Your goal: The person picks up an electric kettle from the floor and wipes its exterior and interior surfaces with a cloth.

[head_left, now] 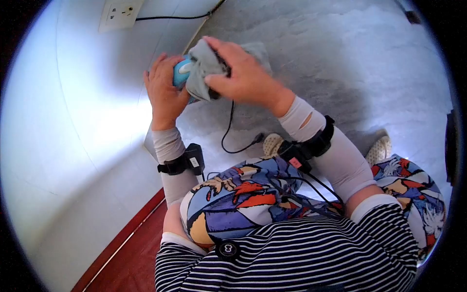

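A light-blue rounded device (181,72) with a pale oval patch is held up near the wall, its kind not clear because much of it is covered. My left hand (166,90) wraps around its left end, fingers closed on it. Draped over the other end is a grey-green cloth (204,70), gripped by my right hand (245,73) with thumb and fingers curled around it. A dark part of the device shows between the cloth and my right palm. Below hangs a black cord (229,121), ending in a plug (258,138) close to my shoe.
A wall socket (120,13) with a black cable (175,18) plugged in is at the upper left, on the white wall (73,121). Grey marbled floor (321,53) spreads ahead. Black wrist-strapped units (194,158) sit on both forearms, with wires across my lap.
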`<state>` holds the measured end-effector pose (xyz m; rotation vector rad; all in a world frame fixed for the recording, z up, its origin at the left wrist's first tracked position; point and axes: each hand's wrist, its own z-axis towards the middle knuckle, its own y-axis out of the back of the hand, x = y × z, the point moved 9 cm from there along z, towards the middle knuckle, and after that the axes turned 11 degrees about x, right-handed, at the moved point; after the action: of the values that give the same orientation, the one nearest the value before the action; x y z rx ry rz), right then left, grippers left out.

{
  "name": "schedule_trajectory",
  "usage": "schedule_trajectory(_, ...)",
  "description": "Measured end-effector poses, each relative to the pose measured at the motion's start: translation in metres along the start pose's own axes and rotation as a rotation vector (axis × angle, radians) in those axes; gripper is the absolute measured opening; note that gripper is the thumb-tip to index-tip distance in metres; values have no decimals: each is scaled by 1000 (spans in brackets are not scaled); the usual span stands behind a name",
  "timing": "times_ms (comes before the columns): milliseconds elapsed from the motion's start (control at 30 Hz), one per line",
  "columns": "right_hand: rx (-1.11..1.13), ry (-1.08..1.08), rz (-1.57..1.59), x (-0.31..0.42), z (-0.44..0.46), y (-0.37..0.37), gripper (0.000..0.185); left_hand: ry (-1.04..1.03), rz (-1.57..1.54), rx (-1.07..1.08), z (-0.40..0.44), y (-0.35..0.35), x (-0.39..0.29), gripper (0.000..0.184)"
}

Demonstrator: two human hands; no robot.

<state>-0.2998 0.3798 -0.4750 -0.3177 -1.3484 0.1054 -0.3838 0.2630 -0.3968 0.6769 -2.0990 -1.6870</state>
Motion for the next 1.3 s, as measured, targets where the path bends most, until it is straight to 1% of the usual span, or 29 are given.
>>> schedule_trajectory(33,-35,163,-343,28,1,-7,61,17,13,-54,-1,4,0,53)
schedule_trajectory(67,-35,247,-571,37,1,-18,58,-15,21,-100,-2,13,-7,48)
schedule_trajectory(100,-33,249,-566,33,3,-22,58,-11,25,-99,-3,16,-8,48)
schedule_trajectory(167,-58,298,-711,36,5,-31,58,7,39,-105,-8,27,-9,48)
schedule_trajectory(200,-58,305,-700,36,7,-33,58,12,51,-103,-10,31,-9,48)
schedule_trajectory(267,-141,335,-598,35,6,-22,50,16,21,-131,-9,37,-9,45)
schedule_trajectory(300,-143,340,-597,28,8,-18,50,14,26,-133,-9,38,-10,45)
schedule_trajectory(367,-207,257,-500,-1,9,-3,42,43,47,-173,-11,40,-11,42)
schedule_trajectory(400,-210,254,-503,-20,10,5,42,39,45,-172,-10,40,-11,42)
schedule_trajectory(433,-55,20,-442,-65,16,8,41,25,16,-171,-9,39,-10,41)
schedule_trajectory(467,126,-234,-363,-107,6,-7,39,40,-26,-153,-19,35,-3,41)
schedule_trajectory(500,123,-239,-364,-112,-3,-3,39,37,-30,-150,-19,34,-3,41)
schedule_trajectory(567,312,-508,-205,-146,-30,-25,41,92,-45,-124,-26,26,9,41)
schedule_trajectory(600,315,-511,-202,-138,-36,-33,41,95,-45,-120,-28,26,9,41)
schedule_trajectory(667,11,-299,-336,-96,-43,-28,44,198,-96,-121,-28,23,20,45)
schedule_trajectory(733,6,-17,-363,-32,-37,-47,48,219,-75,-145,-29,24,19,45)
schedule_trajectory(767,6,-16,-363,-19,-31,-58,48,235,-49,-170,-30,26,19,46)
schedule_trajectory(833,-36,281,-348,24,-21,-77,52,227,-75,-188,-28,30,22,45)
schedule_trajectory(867,-42,285,-349,24,-14,-79,52,221,-103,-205,-26,34,23,45)
schedule_trajectory(933,-11,231,-466,17,2,-82,47,212,-107,-206,-25,40,22,44)
schedule_trajectory(967,-9,235,-462,12,5,-77,47,215,-118,-206,-27,43,21,43)
schedule_trajectory(1033,103,-15,-518,-21,12,-64,43,232,-100,-217,-30,50,11,43)
schedule_trajectory(1067,52,84,-559,-10,12,-61,41,242,-93,-228,-30,54,7,43)
schedule_trajectory(1100,53,92,-563,-8,11,-62,41,242,-91,-236,-30,57,2,43)
schedule_trajectory(1167,86,-141,-535,-25,3,-66,44,261,19,-196,-28,54,-2,44)
schedule_trajectory(1200,88,-142,-535,-21,0,-70,44,263,18,-195,-30,54,-1,44)
schedule_trajectory(1267,155,-236,-494,-25,-8,-80,45,267,-1,-195,-32,51,4,43)
schedule_trajectory(1300,154,-240,-493,-20,-13,-84,45,266,-3,-192,-32,49,6,43)
